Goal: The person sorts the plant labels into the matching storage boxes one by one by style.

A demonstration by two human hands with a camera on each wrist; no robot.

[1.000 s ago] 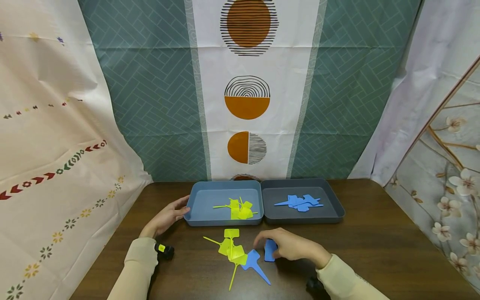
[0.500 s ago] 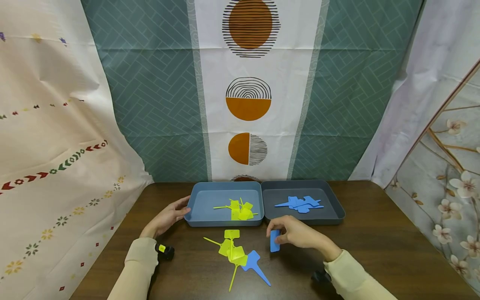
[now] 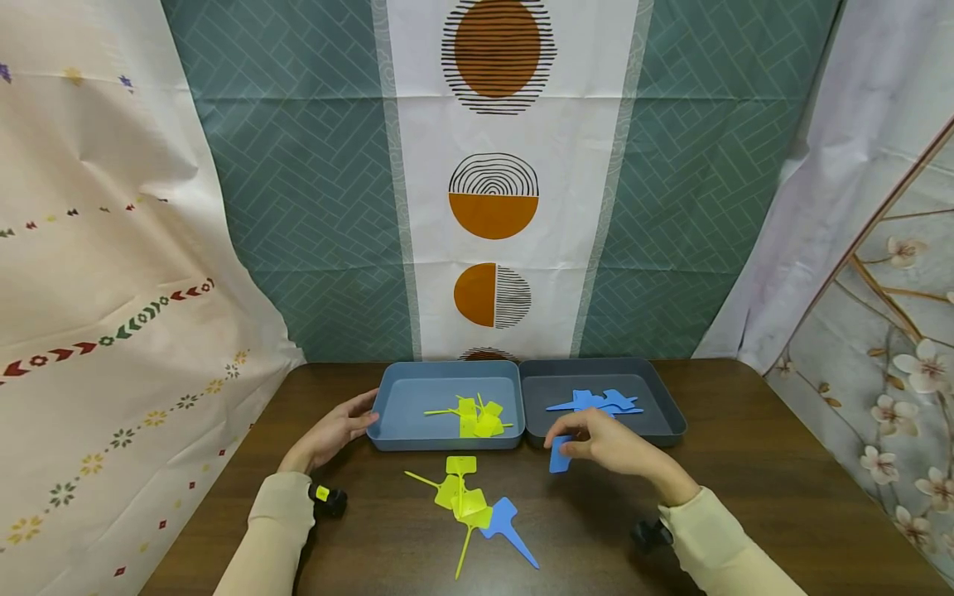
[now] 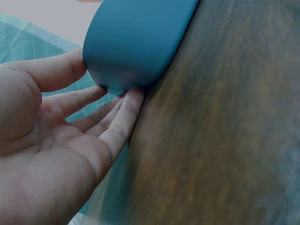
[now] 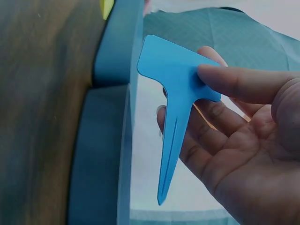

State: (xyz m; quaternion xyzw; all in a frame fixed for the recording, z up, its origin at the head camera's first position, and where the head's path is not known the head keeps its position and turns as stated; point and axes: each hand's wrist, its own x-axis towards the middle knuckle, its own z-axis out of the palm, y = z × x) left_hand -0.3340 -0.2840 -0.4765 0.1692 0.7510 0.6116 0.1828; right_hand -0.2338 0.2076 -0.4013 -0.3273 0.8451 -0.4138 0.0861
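My right hand [image 3: 607, 443] pinches a blue T-shaped plant label [image 5: 173, 79] by its wide head, between thumb and fingers. It is raised just in front of the dark grey tray [image 3: 667, 414], and the label's pointed stem shows in the right wrist view. Several blue plant labels [image 3: 596, 401] lie in that tray. My left hand [image 3: 331, 432] touches the left end of the blue-grey tray [image 3: 417, 443] with fairly straight fingers and thumb. Yellow plant labels [image 3: 480, 418] lie inside the blue-grey tray.
Several yellow plant labels [image 3: 460, 492] overlap on the brown table [image 3: 373, 538] in front of the trays. One blue plant label [image 3: 504, 521] lies partly against them. The two trays stand side by side, with a patterned cloth [image 3: 313, 207] hanging behind.
My right hand has lifted the blue plant label off the table and carried it right and away from me, toward the dark tray. My left hand stays at the blue-grey tray.
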